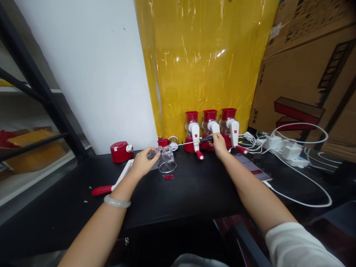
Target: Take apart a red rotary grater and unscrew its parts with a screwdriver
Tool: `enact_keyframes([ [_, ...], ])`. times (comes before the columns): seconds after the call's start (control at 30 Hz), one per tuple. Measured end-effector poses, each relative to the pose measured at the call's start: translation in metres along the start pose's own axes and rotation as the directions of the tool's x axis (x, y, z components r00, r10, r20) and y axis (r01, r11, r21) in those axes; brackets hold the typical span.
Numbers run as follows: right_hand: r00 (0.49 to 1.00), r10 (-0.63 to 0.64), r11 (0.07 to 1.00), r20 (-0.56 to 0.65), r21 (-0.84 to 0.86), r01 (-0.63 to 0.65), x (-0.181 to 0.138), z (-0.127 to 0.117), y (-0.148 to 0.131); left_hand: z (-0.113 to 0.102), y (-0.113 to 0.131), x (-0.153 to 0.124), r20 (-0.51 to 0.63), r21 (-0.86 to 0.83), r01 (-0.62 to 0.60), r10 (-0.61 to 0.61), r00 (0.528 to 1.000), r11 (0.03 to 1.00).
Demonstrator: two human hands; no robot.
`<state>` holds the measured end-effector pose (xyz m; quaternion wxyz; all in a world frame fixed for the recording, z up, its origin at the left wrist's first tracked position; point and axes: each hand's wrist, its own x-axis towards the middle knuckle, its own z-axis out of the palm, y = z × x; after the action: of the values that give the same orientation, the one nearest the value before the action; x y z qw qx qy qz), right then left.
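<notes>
My left hand (144, 163) is closed on a transparent plastic housing (167, 155) with a round rim, held low over the black table. In my right hand (219, 145) is a screwdriver (206, 139), gripped by its black handle. Its metal shaft points left, and the tip is at the upper part of the housing; whether it touches cannot be made out. Below the housing lies a small red part (168, 177). A metal grater drum (173, 142) and a red piece (162, 142) sit just behind. Left of my left hand are a white crank with a red grip (102, 190) and a red base (119, 152).
Three red and white rotary graters (191, 128) stand at the back. A tablet (251, 167), white cables and chargers (292, 152) lie to the right. A white board (91, 74), yellow film (203, 55) and cardboard boxes (303, 81) border the table (155, 202); shelving stands left.
</notes>
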<state>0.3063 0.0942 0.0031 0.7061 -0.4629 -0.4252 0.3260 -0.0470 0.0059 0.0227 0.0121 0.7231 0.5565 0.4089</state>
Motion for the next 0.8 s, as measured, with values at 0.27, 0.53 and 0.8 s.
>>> enact_keyframes([
  [0.27, 0.997, 0.077, 0.946, 0.013, 0.314, -0.077, -0.001, 0.004, -0.001, -0.001, 0.005, -0.001, -0.005, -0.007, -0.038, 0.038, 0.999, 0.999],
  [0.53, 0.996, 0.078, 0.932, 0.044, 0.352, -0.089, -0.006, 0.002, -0.006, 0.0, 0.004, -0.001, -0.01, -0.008, -0.048, 0.048, 0.999, 0.999],
  [0.8, 0.995, 0.101, 0.906, 0.015, 0.412, -0.098, -0.01, 0.005, -0.014, 0.001, 0.003, -0.001, -0.004, -0.015, -0.069, 0.069, 0.998, 0.998],
])
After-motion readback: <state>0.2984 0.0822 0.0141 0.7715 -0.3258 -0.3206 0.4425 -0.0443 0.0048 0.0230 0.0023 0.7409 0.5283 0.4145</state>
